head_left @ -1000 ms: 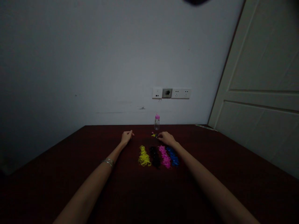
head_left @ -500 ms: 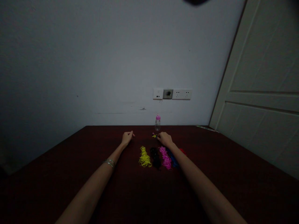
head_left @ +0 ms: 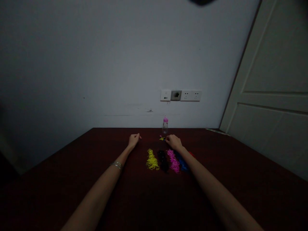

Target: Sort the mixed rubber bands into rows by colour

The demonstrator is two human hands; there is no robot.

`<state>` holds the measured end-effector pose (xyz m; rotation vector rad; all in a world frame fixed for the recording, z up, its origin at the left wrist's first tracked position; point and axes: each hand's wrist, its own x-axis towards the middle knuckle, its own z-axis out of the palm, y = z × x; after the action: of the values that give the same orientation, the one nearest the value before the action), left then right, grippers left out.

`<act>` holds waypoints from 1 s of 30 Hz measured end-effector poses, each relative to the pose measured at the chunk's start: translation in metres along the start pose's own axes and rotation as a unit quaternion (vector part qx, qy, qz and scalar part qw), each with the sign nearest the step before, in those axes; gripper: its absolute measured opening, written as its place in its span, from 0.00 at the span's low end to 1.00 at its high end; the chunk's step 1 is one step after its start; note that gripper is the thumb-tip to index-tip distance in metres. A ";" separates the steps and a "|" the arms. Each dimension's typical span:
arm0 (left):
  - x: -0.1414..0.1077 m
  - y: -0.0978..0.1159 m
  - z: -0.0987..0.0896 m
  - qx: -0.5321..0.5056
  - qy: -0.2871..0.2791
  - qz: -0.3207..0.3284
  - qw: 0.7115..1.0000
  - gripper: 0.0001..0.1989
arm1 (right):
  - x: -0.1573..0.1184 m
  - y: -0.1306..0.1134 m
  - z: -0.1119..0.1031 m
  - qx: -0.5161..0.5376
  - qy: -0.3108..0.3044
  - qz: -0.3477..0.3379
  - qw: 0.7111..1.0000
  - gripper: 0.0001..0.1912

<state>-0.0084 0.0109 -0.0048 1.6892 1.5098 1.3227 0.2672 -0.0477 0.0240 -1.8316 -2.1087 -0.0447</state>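
My left hand (head_left: 134, 140) rests on the table with its fingers curled in; nothing shows in it. Beyond the rows of coloured bands, my right hand (head_left: 174, 141) is lowered to the tabletop with its fingertips drawn together. They touch or nearly touch a small heap of yellow and blue bands (head_left: 162, 139); what they pinch is too small to make out. Nearer to me lie piles of yellow bands (head_left: 152, 161), black bands (head_left: 163, 161), pink bands (head_left: 173, 161) and blue bands (head_left: 182, 163). My right forearm partly covers the blue pile and a red pile (head_left: 191, 154).
A clear bottle with a pink cap (head_left: 165, 125) stands upright behind the small heap, close to the wall. Sockets and switches (head_left: 180, 95) sit on the wall above the dark red table (head_left: 72, 166). A pale panelled door (head_left: 269, 96) is on the right.
The whole view has shifted slightly, so everything appears a little further right and higher. Both hands keep nearly the same places on the table, the right one still at the small heap.
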 end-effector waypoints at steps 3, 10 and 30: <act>0.000 0.000 0.000 0.013 0.001 -0.002 1.000 0.21 | 0.000 -0.001 -0.002 0.071 0.000 -0.039 0.997 0.10; -0.003 0.004 0.001 0.023 -0.001 0.008 1.000 0.21 | -0.016 -0.031 -0.006 0.219 -0.048 -0.234 0.946 0.06; -0.002 -0.001 0.002 0.024 -0.006 0.024 0.999 0.21 | -0.035 -0.060 -0.018 0.237 -0.106 -0.261 0.930 0.09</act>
<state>-0.0071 0.0095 -0.0071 1.7695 1.5150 1.3079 0.2167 -0.0954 0.0431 -1.0078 -2.4247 0.5081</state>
